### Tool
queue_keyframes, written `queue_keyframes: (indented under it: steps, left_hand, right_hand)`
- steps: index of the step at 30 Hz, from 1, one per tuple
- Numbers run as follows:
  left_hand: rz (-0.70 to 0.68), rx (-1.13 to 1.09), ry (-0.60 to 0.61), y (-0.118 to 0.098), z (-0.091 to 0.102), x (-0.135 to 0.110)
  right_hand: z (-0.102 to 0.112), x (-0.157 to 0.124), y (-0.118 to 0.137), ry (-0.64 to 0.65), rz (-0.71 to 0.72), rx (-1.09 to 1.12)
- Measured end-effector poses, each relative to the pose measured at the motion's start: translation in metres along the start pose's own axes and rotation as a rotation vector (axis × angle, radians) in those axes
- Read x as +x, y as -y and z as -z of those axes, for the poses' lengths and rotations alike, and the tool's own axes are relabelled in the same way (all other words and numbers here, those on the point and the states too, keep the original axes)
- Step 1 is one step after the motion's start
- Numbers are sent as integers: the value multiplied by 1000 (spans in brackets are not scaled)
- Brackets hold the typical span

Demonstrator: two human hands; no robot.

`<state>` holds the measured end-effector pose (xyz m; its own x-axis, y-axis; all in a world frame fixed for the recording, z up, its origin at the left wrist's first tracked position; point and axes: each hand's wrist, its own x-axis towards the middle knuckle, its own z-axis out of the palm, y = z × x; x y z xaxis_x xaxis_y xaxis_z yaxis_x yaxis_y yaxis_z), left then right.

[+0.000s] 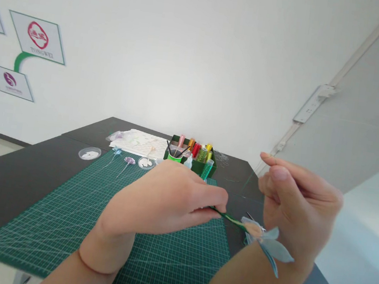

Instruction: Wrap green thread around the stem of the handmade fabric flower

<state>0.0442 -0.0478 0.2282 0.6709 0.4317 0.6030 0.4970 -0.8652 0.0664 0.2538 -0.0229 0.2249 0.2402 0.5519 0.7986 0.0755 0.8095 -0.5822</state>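
My left hand (pixel 170 200) is closed in a pinch on the green stem (pixel 233 220) of an artificial flower. The flower (pixel 273 245) has pale blue petals and a peach-coloured base, and points right, in front of my right wrist. My right hand (pixel 297 199) is raised at the right with its fingers curled and the thumb pressed toward the index finger. Whatever lies between those fingertips is too fine to make out. Below both hands lies a green cutting mat (pixel 174 248) with a white grid.
A dark green box (pixel 212 168) with spools of coloured thread stands at the back, beside a green cup (pixel 174 157) of tools. Finished-looking blue (pixel 117 150) and purple flowers (pixel 129 161) lie on the mat. Clear dishes (pixel 89 153) hold white pieces. White paper (pixel 140 142) lies behind.
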Motion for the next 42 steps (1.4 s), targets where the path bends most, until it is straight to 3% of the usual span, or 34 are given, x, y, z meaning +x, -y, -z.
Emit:
queue_keyframes:
  steps: [16,29,36,42]
  left_hand:
    - [-33,-75,-89,-3,3,-2]
    - [17,-114,-254,-6,6,-1]
    - [5,-142,-429,-7,3,1]
    - [27,-111,-469,-6,0,2]
  right_hand:
    - [9,7,-16,32,-64,12]
    - [15,13,-24,251,-132,-145]
    - [8,6,-7,379,-333,-246]
    - [12,9,-9,406,-341,-277]
